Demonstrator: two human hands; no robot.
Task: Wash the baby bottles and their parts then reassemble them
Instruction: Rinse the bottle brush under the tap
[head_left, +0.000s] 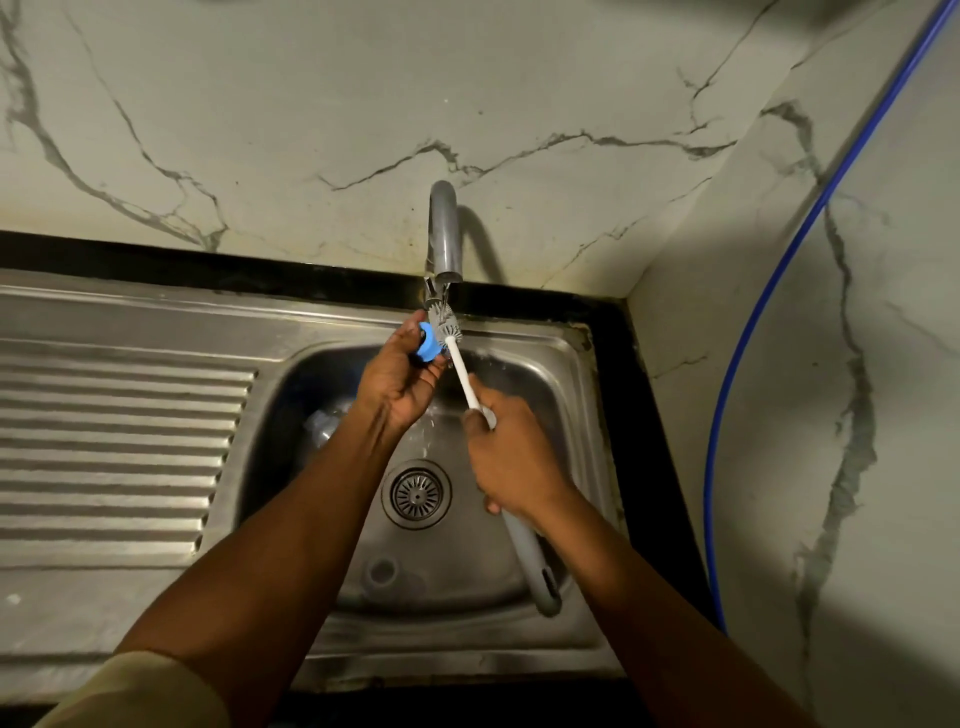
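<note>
My left hand (402, 376) grips a blue bottle collar ring (427, 348) just under the tap spout (444, 244). My right hand (511, 457) is closed around a bottle brush (462, 371) with a white stem and a grey handle that sticks out below the hand. The brush's grey bristle head (448, 328) presses against the blue ring, right beneath the spout. A clear bottle part (324, 423) lies in the sink basin, partly hidden behind my left forearm. Another small round clear piece (383, 571) rests near the basin's front.
The steel sink (571, 374) has a drain (415, 493) in the middle and a ribbed drainboard (114, 457) to the left. Marble walls stand behind and to the right. A blue hose (737, 364) runs down the right wall.
</note>
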